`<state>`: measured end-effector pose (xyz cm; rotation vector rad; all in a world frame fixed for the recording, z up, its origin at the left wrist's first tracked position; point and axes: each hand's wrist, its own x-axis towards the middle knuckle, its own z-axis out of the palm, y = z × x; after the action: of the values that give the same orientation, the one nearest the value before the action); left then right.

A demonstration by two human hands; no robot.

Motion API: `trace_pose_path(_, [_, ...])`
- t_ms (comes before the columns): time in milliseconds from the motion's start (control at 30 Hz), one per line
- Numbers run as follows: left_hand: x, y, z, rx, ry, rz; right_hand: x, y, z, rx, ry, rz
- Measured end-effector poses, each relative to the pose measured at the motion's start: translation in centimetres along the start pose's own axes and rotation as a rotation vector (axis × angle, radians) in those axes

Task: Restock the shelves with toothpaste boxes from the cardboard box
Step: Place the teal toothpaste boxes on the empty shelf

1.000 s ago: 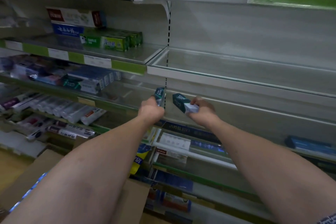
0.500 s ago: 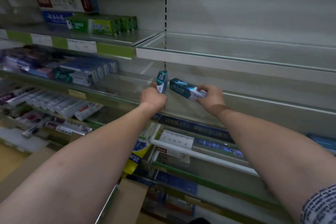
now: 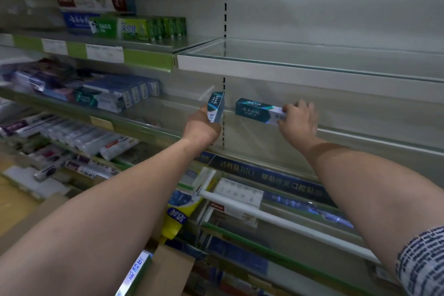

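Left hand [image 3: 201, 127] is gripping a teal box [image 3: 215, 110] upright; right hand [image 3: 298, 120] is pinching another [image 3: 259, 110] lying level, both at the shelf's [image 3: 360, 134] front edge.

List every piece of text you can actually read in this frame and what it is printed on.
"BIO": on the dark blue shelf banner; the rest of its line is blurred.
"DARLIE": probably, on the green toothpaste box on the upper shelf.
Unreadable: blurred characters on the two teal toothpaste boxes, one in the left hand, one in the right hand; price labels; yellow tube.
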<state>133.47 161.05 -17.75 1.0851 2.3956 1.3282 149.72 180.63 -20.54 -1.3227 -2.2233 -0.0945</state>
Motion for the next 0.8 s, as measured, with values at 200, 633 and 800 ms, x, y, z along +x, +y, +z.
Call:
trace_pose_path(200, [0.8, 0.8, 0.6, 0.033, -0.001, 0.04, 1.2, 0.4, 0.4, -0.025, -0.025, -0.01])
trace_pose_path(633, [-0.2, 1.5, 1.0, 0.078, -0.062, -0.042, 1.0, 0.2, -0.4, -0.022, -0.046, 0.013])
trace_pose_path(800, [-0.9, 2.7, 1.7, 0.123, -0.096, -0.135, -0.8, -0.2, -1.8, 0.064, 0.009, 0.046])
